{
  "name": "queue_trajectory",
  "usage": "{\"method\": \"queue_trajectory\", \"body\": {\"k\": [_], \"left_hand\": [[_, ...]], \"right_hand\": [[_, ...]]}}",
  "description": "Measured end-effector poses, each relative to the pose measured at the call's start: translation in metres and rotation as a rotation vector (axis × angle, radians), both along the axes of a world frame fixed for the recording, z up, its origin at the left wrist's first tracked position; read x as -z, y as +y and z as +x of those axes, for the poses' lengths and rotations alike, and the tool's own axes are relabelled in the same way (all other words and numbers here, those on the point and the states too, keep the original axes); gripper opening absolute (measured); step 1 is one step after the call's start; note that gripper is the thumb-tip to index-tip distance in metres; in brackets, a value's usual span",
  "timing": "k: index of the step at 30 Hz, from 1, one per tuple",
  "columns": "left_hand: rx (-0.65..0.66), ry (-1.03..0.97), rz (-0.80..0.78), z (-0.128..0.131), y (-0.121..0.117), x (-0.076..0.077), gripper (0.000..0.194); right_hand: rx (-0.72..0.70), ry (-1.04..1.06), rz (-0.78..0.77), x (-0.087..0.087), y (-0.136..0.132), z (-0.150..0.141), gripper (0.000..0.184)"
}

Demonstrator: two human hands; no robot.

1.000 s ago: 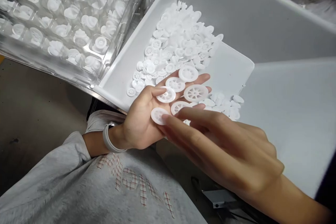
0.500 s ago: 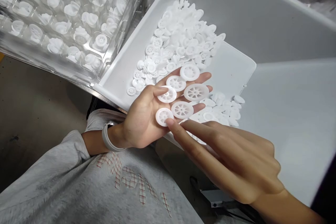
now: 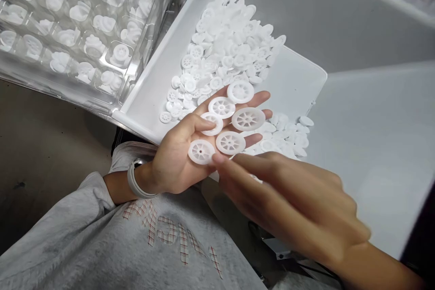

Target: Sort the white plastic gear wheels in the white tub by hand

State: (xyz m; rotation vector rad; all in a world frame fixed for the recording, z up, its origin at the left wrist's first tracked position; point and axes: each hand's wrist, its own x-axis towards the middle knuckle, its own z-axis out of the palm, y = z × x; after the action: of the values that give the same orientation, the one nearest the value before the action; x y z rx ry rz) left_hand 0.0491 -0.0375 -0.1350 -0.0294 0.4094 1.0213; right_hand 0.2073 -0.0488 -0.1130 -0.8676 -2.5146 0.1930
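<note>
My left hand (image 3: 180, 154) is palm up, cradling several round white plastic wheels with spoked faces. Its thumb presses on one wheel (image 3: 211, 123); others lie across the fingers, among them a wider wheel (image 3: 248, 118) and one near the fingertips (image 3: 240, 92). At the heel of the palm rests a spoked wheel (image 3: 201, 152) with a small dark centre hole. My right hand (image 3: 282, 195) reaches in from the lower right, a fingertip touching that wheel's edge. Its fingers are stretched out and slightly apart, with nothing visible between them.
Beneath my hands stands a large white bin (image 3: 374, 118) with a heap of white wheels (image 3: 234, 41) and a smaller pile (image 3: 288, 138). To the left, a clear compartment tray (image 3: 132, 69) holds white parts in its pockets. A flat white panel (image 3: 302, 70) lies inside the bin.
The wheel at the heel of my left palm has shifted left and shows a different face, with a centre hole. Both hands appear slightly further left in view.
</note>
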Motion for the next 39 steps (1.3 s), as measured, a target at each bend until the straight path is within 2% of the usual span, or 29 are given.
{"method": "queue_trajectory", "body": {"k": [2, 6, 12, 14, 16, 19, 23, 27, 32, 36, 39], "left_hand": [[0.003, -0.003, -0.018, 0.000, 0.000, -0.001, 0.069], [-0.001, 0.002, -0.018, 0.001, 0.000, -0.003, 0.068], [0.001, -0.008, -0.054, 0.002, 0.001, -0.003, 0.070], [0.000, -0.020, -0.050, 0.003, 0.001, -0.002, 0.068], [-0.001, -0.031, -0.033, 0.003, 0.000, -0.002, 0.065], [0.010, -0.023, -0.018, 0.004, 0.000, -0.002, 0.064], [0.038, 0.007, -0.004, 0.005, 0.001, -0.003, 0.063], [0.064, 0.021, 0.006, 0.005, 0.001, -0.002, 0.064], [0.104, 0.055, 0.018, 0.003, 0.001, -0.002, 0.065], [0.099, 0.042, 0.018, 0.002, 0.000, -0.001, 0.062], [0.089, 0.025, 0.021, 0.003, 0.000, -0.001, 0.063]], "right_hand": [[0.086, 0.015, -0.097, -0.001, -0.006, -0.002, 0.027], [0.140, 0.084, -0.166, -0.005, -0.005, -0.003, 0.035], [0.204, 0.152, -0.196, -0.012, 0.020, 0.012, 0.021], [0.223, 0.174, -0.195, -0.011, 0.023, 0.013, 0.023], [0.207, 0.213, -0.161, -0.007, 0.023, 0.011, 0.025], [0.096, 0.238, -0.092, -0.003, 0.020, 0.010, 0.027], [-0.007, 0.072, 0.054, -0.004, 0.018, 0.016, 0.022], [-0.139, -0.025, 0.098, -0.003, 0.017, 0.021, 0.010], [-0.117, -0.002, 0.072, 0.003, 0.020, 0.021, 0.013], [-0.118, 0.022, 0.054, 0.002, 0.016, 0.017, 0.015], [-0.028, 0.035, 0.033, -0.001, 0.007, 0.012, 0.017]]}}
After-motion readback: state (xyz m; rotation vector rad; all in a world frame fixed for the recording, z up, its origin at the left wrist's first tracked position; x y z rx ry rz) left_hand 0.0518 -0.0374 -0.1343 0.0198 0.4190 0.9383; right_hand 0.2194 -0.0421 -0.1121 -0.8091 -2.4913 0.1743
